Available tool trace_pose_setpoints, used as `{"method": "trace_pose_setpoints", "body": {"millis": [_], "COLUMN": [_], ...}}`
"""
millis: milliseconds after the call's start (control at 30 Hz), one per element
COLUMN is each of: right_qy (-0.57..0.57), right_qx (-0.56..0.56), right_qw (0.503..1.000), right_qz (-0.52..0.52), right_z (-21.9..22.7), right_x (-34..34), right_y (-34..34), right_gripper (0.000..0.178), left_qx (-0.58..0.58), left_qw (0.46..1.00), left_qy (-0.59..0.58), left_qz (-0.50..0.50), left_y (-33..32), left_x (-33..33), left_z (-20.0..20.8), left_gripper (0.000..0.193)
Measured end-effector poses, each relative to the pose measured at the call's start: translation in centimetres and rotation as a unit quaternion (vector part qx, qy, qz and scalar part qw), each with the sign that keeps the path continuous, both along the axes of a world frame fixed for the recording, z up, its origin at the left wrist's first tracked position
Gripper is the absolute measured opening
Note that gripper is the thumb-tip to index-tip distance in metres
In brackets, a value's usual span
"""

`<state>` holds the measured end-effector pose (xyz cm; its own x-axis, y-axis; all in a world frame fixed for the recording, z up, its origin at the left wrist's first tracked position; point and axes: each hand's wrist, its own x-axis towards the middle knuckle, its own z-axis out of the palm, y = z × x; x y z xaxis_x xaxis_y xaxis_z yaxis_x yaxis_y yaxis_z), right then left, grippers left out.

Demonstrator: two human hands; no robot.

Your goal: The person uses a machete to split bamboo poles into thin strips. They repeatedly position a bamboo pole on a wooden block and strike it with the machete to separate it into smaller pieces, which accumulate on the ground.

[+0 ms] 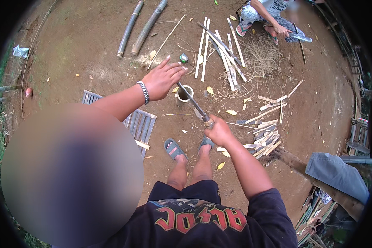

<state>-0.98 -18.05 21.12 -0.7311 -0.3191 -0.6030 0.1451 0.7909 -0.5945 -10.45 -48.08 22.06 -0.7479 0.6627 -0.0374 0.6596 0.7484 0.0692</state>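
Note:
My right hand (219, 131) is closed round the handle of a long-bladed knife (193, 102), which has a metal collar and a narrow dark blade seen nearly edge-on. The blade slants up and left from that fist. At its far end is my left hand (163, 81), palm down with fingers stretched out; whether it touches the tip is hard to tell. A chain bracelet (143, 92) circles the left wrist. Below the blade, a round pale-rimmed container (184, 93) stands on the ground, its inside dark.
Split bamboo strips (227, 53) lie ahead, beside a heap of thin shavings (262, 60). Short pieces (265, 138) are piled at right near a log (291, 159) with grey cloth (337, 175). A slatted bamboo panel (141, 126) lies left. Another person (273, 20) crouches far right, holding a blade.

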Motion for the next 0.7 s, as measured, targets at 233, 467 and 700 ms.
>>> {"method": "trace_pose_setpoints", "body": {"millis": [233,467,700], "right_qy": [0.053,0.054,0.037], "right_qx": [-0.054,-0.08,-0.258], "right_qw": [0.995,0.984,0.942], "right_qz": [-0.059,-0.149,-0.213], "right_z": [-3.7,-4.2,-5.8], "right_x": [0.1,-0.6,-0.4], "right_y": [-0.3,-1.9,-6.7], "right_gripper": [0.042,0.056,0.065], "left_qx": [-0.109,0.335,0.138], "left_qw": [0.994,0.859,0.648], "left_qy": [0.005,0.035,-0.526], "left_qz": [-0.02,0.384,0.534], "left_y": [1.4,0.7,-0.8], "left_x": [-3.4,2.5,35.6], "left_z": [2.2,-2.0,-17.2], "left_gripper": [0.074,0.078,0.077]}}
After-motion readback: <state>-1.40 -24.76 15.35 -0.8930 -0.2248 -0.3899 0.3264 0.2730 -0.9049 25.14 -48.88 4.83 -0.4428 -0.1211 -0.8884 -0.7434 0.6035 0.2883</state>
